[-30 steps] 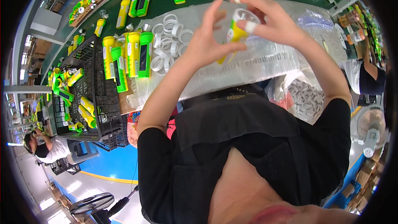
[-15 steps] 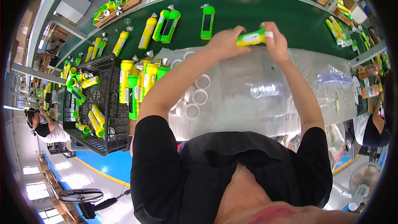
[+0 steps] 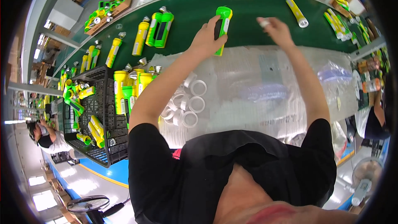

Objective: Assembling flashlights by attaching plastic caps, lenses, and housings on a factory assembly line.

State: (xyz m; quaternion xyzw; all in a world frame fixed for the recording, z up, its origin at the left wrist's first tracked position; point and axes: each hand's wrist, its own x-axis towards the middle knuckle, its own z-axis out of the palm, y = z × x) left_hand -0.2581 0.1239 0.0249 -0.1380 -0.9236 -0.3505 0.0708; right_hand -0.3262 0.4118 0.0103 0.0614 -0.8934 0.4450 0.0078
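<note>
My left hand (image 3: 205, 37) is closed around a green flashlight (image 3: 224, 21) with a dark panel and a white label, its wide head pointing away from me over the green surface. To its right, my right hand (image 3: 277, 31) hovers apart from the flashlight, blurred by motion; something whitish shows at its fingertips, too smeared to name. Beyond that hand a yellow flashlight (image 3: 295, 10) lies on the green surface, its pale lens end nearest me. Several white rings (image 3: 197, 104) lie on the plastic-covered worktop by my left forearm.
A black crate (image 3: 107, 112) of yellow and green flashlights stands at left, with more flashlights beside it. Several others (image 3: 159, 30) lie along the green surface (image 3: 244, 6). A cardboard box (image 3: 112, 12) of parts sits far left. Finished-looking flashlights (image 3: 336, 24) lie far right.
The yellow-green flashlight has left my hands; a yellow flashlight now lies on the green surface at right. My left hand has moved left and taken hold of the green flashlight.
</note>
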